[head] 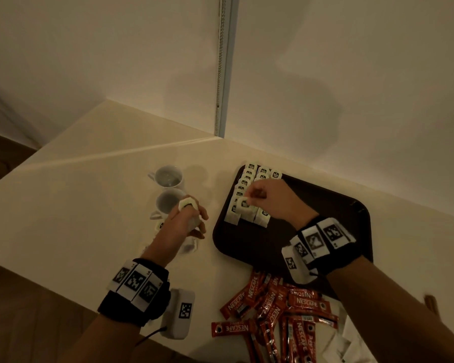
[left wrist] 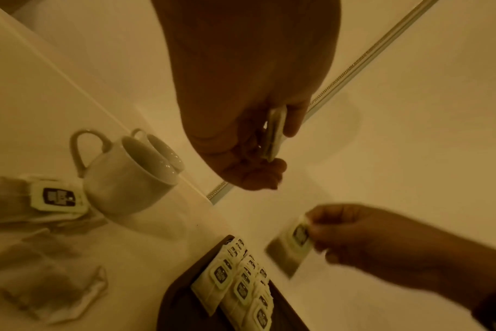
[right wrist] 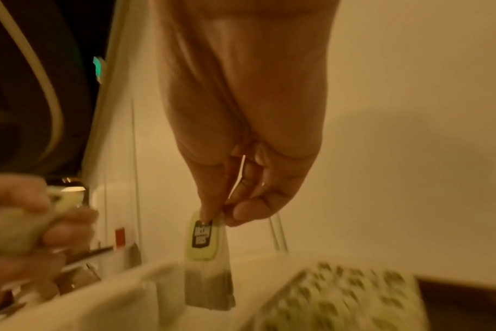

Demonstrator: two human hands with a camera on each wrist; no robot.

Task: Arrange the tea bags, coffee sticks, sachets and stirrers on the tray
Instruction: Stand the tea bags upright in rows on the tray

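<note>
Head view: right hand (head: 262, 197) pinched a pale paper tea bag with a dark-printed tag (head: 243, 204) over the near end of the overlapping rows of tea bags (head: 249, 195) laid in the far-left corner of the dark brown rounded plastic tray (head: 325, 205). Left hand (head: 189, 221) sat off the tray by two white ceramic cups (head: 168, 188), fingers curled round what looked like another bag; a few loose ones lay under it on the worktop. Red Nescafe coffee sticks (head: 275, 310) were heaped on the worktop, just off the tray's near edge. Risk, as I judged it: the bag dropped crooked and knocked the neat rows askew, since they only leaned on one another.

Left wrist view: left hand (left wrist: 249, 138) gripped a thin flat packet edge-on. A loose tea bag beside the cup (left wrist: 57, 199) touched the nearer cup's base, so a careless reach could tip the cup or drag the string. Right hand was blurred, bag dangling above the tray corner.

Right wrist view: fingertips (right wrist: 210, 212) held the bag by its tag only; the pouch hung free and could swing or twist on landing.

Surface was a glossy cream worktop (head: 102, 192), slippery-looking, set in a corner of plain cream walls with a metal strip (head: 224, 61) up the join. Light was dim and yellowish.
</note>
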